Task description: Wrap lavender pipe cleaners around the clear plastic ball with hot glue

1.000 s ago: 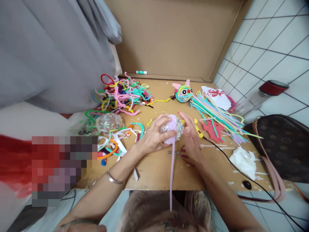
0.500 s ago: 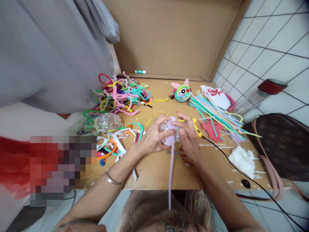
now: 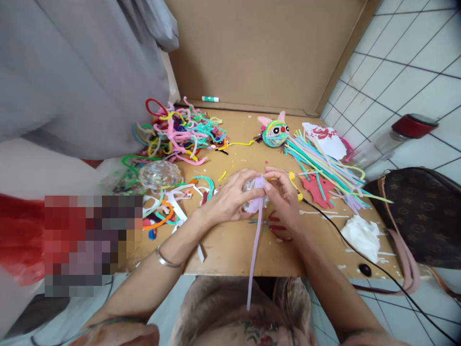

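Observation:
A clear, faceted plastic ball (image 3: 248, 204) is held between my hands over the middle of the table. My left hand (image 3: 236, 194) is wrapped round its left side, fingers across the top. A lilac pipe cleaner (image 3: 255, 245) lies over the ball in side-by-side strips, and its loose end hangs toward my lap. My right hand (image 3: 283, 194) is closed at the ball's right side, with thumb and fingertips on the lilac strips near the top. Below the ball, red-handled scissors (image 3: 280, 228) lie on the table, partly behind my right hand.
Tangled pipe cleaners (image 3: 180, 132) heap at the back left, near another clear ball (image 3: 160, 174). A decorated ball with pink ears (image 3: 274, 130) stands behind, beside straight pipe cleaners (image 3: 324, 163). A yellow glue gun (image 3: 298, 192) trails a black cord. A brown bag (image 3: 421, 216) sits at right.
My left fingers have flattened across the top of the ball, and my right fingertips have drawn together at its upper right. The pipe cleaner's loose end has swung slightly left.

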`<state>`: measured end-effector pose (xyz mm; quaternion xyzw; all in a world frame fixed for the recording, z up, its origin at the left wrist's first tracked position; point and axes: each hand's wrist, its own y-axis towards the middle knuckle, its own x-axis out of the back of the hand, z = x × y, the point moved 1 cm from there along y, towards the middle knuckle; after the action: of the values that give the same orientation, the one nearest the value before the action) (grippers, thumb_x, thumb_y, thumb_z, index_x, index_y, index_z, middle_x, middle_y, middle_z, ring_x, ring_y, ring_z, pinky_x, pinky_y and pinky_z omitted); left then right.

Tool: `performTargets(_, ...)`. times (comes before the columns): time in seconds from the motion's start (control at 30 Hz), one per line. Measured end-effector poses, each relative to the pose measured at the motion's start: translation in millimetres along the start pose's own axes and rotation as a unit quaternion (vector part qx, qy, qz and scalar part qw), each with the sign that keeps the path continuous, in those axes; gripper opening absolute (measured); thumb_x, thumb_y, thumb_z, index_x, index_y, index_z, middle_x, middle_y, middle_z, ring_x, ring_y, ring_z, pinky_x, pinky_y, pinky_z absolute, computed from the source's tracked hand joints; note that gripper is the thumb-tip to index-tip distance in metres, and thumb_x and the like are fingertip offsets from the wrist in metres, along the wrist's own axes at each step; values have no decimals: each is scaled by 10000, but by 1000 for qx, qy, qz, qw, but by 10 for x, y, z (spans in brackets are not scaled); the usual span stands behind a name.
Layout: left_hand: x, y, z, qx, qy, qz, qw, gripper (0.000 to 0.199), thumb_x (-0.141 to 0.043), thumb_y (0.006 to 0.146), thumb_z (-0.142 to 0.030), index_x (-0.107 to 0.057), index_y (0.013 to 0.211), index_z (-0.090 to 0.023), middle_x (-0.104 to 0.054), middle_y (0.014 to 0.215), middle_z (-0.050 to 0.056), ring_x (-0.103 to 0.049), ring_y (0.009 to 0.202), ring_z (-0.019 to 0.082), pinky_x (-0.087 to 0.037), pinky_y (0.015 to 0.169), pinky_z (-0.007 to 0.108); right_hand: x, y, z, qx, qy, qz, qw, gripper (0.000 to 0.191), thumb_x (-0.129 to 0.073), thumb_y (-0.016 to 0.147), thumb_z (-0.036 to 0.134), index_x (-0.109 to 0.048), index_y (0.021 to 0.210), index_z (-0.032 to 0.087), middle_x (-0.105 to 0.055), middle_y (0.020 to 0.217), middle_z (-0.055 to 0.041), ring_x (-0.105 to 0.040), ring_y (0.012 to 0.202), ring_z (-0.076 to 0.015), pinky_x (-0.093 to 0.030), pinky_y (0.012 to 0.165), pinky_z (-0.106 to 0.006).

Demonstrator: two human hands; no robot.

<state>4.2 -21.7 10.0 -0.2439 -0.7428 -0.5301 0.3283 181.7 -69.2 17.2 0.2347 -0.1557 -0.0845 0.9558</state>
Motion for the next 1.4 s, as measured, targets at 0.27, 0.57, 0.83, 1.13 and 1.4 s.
performTargets(0.27, -35, 15, -39, -19, -4, 26, 999, 534, -720, 730, -224, -540, 1232, -265, -410, 1423, 150, -421, 1325, 345, -447, 1016, 561, -11, 46, -99, -87, 105, 14, 991, 216, -666, 770, 376, -569, 906, 239, -645, 1047, -31, -619, 917, -170, -524, 778, -296)
performTargets(0.57, -21, 36, -86, -14, 17, 47, 999, 430, -682, 772, -246, -565, 1186, -259, -405, 1425, 132, -425, 1309, 329, -451, 1014, 518, 2, 93, -68, -121, 148, 19, 981, 237, -695, 673, 278, -512, 819, 238, -622, 938, -10, -588, 828, -143, -489, 667, -252)
performTargets(0.83, -28, 31, -84, -15, 14, 46, 999, 440, -696, 750, -221, -566, 1169, -256, -417, 1414, 138, -437, 1296, 336, -450, 1000, 527, -17, 107, -37, -150, 187, 0, 971, 255, -699, 604, 227, -506, 769, 234, -608, 894, 10, -568, 810, -132, -457, 657, -240)
performTargets(1.13, -5, 59, -105, -23, 32, 52, 998, 397, -670, 763, -221, -573, 1147, -233, -409, 1422, 141, -441, 1289, 314, -439, 1028, 502, -48, 95, 43, -189, 212, -16, 959, 260, -722, 598, 217, -544, 788, 227, -572, 795, 49, -511, 707, -98, -414, 636, -224)
performTargets(1.4, -28, 39, -83, -20, 29, 44, 998, 437, -678, 757, -237, -546, 1174, -240, -393, 1423, 146, -427, 1298, 321, -447, 1012, 497, -55, 120, 56, -191, 241, -16, 951, 233, -706, 595, 182, -543, 756, 221, -561, 799, 51, -507, 722, -93, -404, 650, -221)
